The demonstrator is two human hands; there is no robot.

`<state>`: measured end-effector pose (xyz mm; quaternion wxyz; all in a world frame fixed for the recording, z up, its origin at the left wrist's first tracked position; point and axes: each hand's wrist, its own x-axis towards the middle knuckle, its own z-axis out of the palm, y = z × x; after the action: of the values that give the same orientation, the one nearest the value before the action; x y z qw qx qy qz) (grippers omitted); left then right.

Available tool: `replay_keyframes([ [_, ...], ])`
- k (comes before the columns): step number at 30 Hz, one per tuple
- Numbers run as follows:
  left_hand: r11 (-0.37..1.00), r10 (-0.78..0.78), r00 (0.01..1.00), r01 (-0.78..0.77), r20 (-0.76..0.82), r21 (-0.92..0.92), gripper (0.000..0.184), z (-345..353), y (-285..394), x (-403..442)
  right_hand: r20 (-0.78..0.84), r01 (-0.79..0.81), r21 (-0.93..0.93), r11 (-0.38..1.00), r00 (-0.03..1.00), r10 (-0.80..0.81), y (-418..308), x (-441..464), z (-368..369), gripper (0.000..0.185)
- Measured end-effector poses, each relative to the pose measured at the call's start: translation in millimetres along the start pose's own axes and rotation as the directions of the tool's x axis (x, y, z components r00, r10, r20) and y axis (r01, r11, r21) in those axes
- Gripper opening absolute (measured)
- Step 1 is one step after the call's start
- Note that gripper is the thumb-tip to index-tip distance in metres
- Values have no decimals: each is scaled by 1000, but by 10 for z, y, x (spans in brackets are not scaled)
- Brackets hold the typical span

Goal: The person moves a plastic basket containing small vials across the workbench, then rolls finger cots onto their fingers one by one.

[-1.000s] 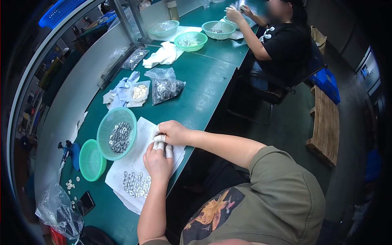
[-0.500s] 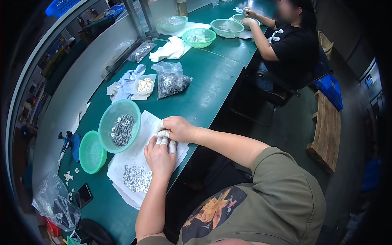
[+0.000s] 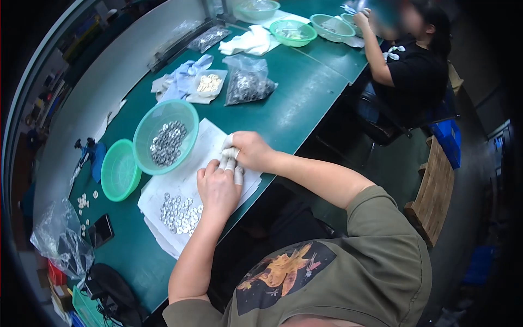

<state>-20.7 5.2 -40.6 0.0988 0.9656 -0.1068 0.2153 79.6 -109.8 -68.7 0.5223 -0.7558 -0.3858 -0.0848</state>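
Note:
My left hand (image 3: 219,188) and my right hand (image 3: 251,151) meet over the white paper sheets (image 3: 155,237) near the table edge. White covers wrap several fingertips. Both hands have their fingers closed together, and whatever lies between them is hidden. Small round shiny pieces, like buttons (image 3: 180,214), are spread on the paper below my left hand. More grey and silvery round pieces (image 3: 168,143) fill part of a pale green mesh bowl (image 3: 143,155), which stands beside the paper's upper left edge.
A second green bowl (image 3: 111,182), a phone (image 3: 101,231) and loose cream pieces (image 3: 83,201) lie left. Beyond are a bag of dark pieces (image 3: 248,87), a cloth (image 3: 182,79) and a tray of cream pieces (image 3: 210,83). A co-worker (image 3: 414,71) sits at the far right.
My view has shifted, so the table and bowls appear higher in the picture. My hands stay together over the paper. The co-worker's hand has risen towards their head.

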Motion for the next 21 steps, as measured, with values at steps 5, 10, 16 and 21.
replay_keyframes([
  [5, 1000, 13, 998, -12, -56, 11, 19, 63, -15, -4, 22, 56, -24, 998, 998, -56, -13, 0, -36, 7],
  [10, 1000, -25, 997, 25, -76, 3, 18, 75, -32, -22, 77, -121, 72, 990, 990, 115, -88, 10, -97, 7],
  [16, 1000, 4, 993, -5, -121, -14, 16, 100, -64, -28, 52, -157, 86, 984, 987, 153, -102, -8, -91, 7],
  [21, 1000, -20, 992, 18, -122, -15, 15, 127, -25, -24, 76, -100, 10, 995, 992, 99, -116, 38, -87, 7],
])
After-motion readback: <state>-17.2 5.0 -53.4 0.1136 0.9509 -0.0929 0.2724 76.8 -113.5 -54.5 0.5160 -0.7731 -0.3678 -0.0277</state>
